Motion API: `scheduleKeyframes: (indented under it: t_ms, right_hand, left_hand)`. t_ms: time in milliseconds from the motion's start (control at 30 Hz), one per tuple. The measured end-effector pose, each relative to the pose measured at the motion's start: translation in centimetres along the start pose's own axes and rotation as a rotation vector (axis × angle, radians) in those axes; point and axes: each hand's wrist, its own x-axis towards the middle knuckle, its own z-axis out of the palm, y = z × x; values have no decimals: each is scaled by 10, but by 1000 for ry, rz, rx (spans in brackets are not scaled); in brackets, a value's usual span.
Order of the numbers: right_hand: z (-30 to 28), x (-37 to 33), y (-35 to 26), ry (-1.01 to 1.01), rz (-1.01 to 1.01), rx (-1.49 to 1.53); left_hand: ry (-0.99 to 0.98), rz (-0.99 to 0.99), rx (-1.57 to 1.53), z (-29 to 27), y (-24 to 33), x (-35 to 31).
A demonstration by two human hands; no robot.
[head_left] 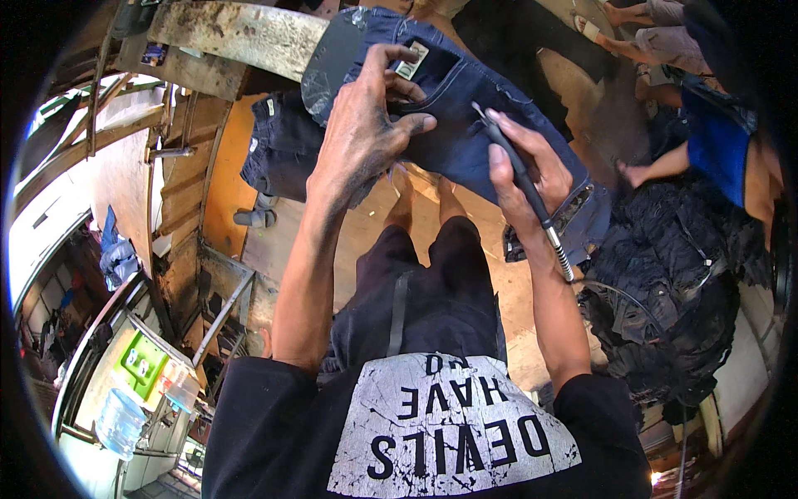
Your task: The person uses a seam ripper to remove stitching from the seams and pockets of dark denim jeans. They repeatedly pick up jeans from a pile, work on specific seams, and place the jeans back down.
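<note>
Dark blue jeans [455, 137] lie stretched over the end of a board in front of me. My left hand [363, 116] rests on them at the pocket, its thumb spread away from the bent fingers, which touch a small pale label [414, 60]. Between the thumb and fingers of my right hand [536, 162] is a black pen-shaped rotary tool handpiece [522, 173] with a metal spring at its rear. Its thin tip points at the denim below the pocket; whether it touches cannot be made out. A cable leads from the spring toward the right.
A heap of black garments [657, 283] lies at the right. Folded dark jeans [283, 145] hang left of the board [241, 33]. Other people's bare legs [657, 46] show at the upper right. At the lower left are a green tray [137, 366] and a clear water jug [120, 424].
</note>
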Motion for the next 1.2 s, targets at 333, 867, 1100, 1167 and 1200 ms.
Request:
scheduleKeyframes:
  t_ms: [333, 867, 1100, 1167, 1200]
  right_hand:
    - [35, 23, 30, -92, -359, 17]
    - [39, 27, 27, -124, -375, -33]
    - [39, 26, 29, -114, -375, -40]
    - [40, 26, 31, -109, -381, -22]
    - [40, 26, 31, -107, -382, -17]
  left_hand:
    - [-88, -201, -179, 0, -22, -2]
    - [7, -189, -314, 4, -11, -3]
    - [24, -128, -347, 10, -24, 0]
    - [25, -90, -355, 12, -28, 0]
    - [26, -96, -360, 12, -29, 0]
